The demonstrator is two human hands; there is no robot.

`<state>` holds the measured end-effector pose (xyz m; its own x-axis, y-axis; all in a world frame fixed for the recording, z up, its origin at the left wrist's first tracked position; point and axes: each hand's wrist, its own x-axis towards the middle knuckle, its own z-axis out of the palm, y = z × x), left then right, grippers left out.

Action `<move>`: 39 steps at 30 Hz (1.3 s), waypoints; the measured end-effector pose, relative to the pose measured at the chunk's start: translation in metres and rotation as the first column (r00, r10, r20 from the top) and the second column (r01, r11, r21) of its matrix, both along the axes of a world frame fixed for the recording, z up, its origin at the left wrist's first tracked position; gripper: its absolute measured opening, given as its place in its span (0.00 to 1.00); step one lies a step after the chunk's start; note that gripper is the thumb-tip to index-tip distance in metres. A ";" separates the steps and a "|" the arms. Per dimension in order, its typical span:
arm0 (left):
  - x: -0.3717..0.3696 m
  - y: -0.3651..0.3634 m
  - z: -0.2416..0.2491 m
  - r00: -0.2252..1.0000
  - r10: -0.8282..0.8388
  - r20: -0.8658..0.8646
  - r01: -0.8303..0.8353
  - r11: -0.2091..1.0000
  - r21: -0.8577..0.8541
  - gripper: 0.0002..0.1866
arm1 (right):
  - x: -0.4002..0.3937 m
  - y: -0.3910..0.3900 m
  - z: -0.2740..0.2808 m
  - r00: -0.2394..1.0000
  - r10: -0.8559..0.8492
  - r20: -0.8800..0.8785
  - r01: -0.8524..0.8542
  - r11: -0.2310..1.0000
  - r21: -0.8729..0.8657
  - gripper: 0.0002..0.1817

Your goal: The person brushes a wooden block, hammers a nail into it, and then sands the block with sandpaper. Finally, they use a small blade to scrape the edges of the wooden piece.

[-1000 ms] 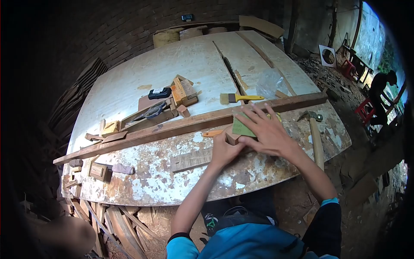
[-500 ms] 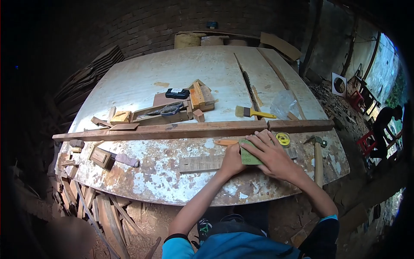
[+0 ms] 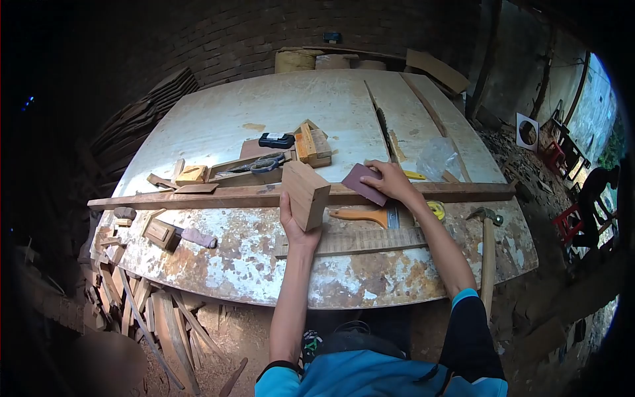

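A pale wooden block (image 3: 304,195) with an angled top stands upright in my left hand (image 3: 301,230), whose fingers wrap round its lower end. My right hand (image 3: 391,180) pinches a piece of sandpaper (image 3: 363,185) to the right of the block, apart from it, with the reddish-brown grit side showing. Below the sandpaper lies a paintbrush with an orange handle (image 3: 360,215). A flat ridged wooden strip (image 3: 370,242) rests on the bench in front of me, partly behind my left wrist. Beside my right forearm sits a yellow tape measure (image 3: 436,210), partly covered.
A long wooden beam (image 3: 231,198) crosses the stained workbench (image 3: 218,281). Beyond it are scissors (image 3: 268,163), a black case (image 3: 276,140), wood blocks (image 3: 314,147) and a saw blade (image 3: 383,129). A hammer (image 3: 488,245) lies at right. Another person (image 3: 592,202) is bent over far right.
Both hands were together around the green-backed sandpaper. Now they are apart: the left has lifted the wooden block into view, and the right has moved up with the sandpaper, its grit side showing.
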<state>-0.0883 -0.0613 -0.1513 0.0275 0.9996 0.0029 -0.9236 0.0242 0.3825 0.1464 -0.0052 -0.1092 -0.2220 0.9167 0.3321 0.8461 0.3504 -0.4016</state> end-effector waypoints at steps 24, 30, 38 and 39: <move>0.027 -0.040 0.078 0.394 0.626 -0.673 0.408 0.537 0.738 0.24 | 0.019 -0.129 0.030 0.407 0.153 -0.901 -0.495 0.866 -0.077 0.39; 0.039 -0.058 0.082 0.475 0.357 -0.804 0.398 0.728 0.558 0.31 | 0.001 -0.140 0.033 0.233 0.184 -0.955 -0.077 0.982 0.170 0.33; 0.057 -0.068 0.070 0.763 -0.331 -0.555 0.511 0.835 0.204 0.33 | -0.002 -0.156 0.036 0.716 0.283 -0.638 -0.116 0.949 0.292 0.62; 0.063 -0.073 0.067 0.797 -0.480 -0.366 0.559 0.817 0.146 0.33 | -0.001 -0.159 0.032 0.699 0.357 -0.620 -0.209 0.930 0.301 0.66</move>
